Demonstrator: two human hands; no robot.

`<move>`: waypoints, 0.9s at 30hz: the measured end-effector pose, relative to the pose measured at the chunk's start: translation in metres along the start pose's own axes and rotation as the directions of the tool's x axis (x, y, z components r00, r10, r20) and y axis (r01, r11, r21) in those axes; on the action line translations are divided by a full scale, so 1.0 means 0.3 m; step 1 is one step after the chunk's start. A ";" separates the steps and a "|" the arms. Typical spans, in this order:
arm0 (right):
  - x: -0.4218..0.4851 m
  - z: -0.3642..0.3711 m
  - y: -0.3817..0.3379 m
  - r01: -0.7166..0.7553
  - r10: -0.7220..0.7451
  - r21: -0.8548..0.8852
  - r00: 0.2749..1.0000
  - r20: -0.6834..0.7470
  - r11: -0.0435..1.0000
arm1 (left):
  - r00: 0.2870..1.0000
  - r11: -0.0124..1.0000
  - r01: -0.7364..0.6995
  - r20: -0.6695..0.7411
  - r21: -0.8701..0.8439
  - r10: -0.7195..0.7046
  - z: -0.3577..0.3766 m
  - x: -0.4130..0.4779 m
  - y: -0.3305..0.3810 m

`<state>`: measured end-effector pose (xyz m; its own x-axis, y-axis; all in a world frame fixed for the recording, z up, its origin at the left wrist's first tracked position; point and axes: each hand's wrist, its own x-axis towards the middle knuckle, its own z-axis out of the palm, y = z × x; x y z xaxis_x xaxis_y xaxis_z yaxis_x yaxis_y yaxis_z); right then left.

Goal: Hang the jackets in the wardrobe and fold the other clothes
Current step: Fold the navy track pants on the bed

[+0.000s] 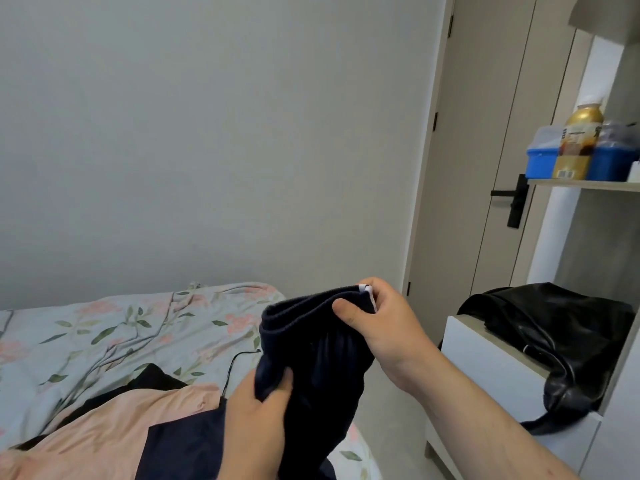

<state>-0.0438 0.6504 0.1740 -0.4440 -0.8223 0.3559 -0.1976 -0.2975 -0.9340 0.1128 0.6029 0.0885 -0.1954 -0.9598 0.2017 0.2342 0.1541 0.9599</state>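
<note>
A dark navy garment (311,358) with a ribbed band and a white stripe at its edge hangs in the air over the bed's corner. My right hand (377,323) pinches the ribbed band at the top, thumb on the near side. Lower down, my left hand (256,420) grips a fold of the same cloth. A peach-pink garment (104,431) lies spread on the bed with black clothing (152,379) partly under it. The navy cloth trails down onto the pink one.
The bed (104,327) has a floral cover. At the right a white cabinet (485,362) carries a black leather bag (561,334). A shelf (585,184) above it holds blue boxes (543,161) and a gold bottle (578,143). A door with a black handle (512,199) is behind.
</note>
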 end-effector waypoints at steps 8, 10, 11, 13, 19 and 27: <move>0.004 -0.074 -0.308 0.115 -0.031 -0.496 0.984 0.175 0.861 | 0.914 0.953 -0.286 0.270 -0.102 0.304 0.024 0.191 0.329; 0.015 -0.057 -0.401 0.172 -0.075 -0.550 0.978 0.195 0.817 | 0.894 0.940 -0.288 0.300 -0.185 0.333 0.045 0.207 0.413; 0.024 -0.049 -0.441 0.195 -0.133 -0.554 0.980 0.150 0.809 | 0.886 0.932 -0.283 0.310 -0.228 0.345 0.056 0.213 0.450; 0.051 -0.044 -0.497 0.226 -0.279 -0.459 0.959 -0.050 0.859 | 0.889 0.911 -0.258 0.290 -0.321 0.354 0.082 0.224 0.522; 0.061 -0.015 -0.570 0.121 -0.116 -0.049 0.989 0.096 0.991 | 0.889 0.847 -0.208 0.266 -0.489 0.372 0.134 0.243 0.760; 0.104 0.008 -0.781 0.296 -0.288 -0.050 0.950 0.120 0.954 | 0.842 0.865 -0.152 0.395 -0.479 0.367 0.137 0.298 1.057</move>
<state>-0.0092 0.6931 0.4038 -0.2602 -0.7536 0.6036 -0.3638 -0.5025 -0.7843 0.1305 0.5756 0.4190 -0.4547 -0.6588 0.5994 0.6883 0.1671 0.7059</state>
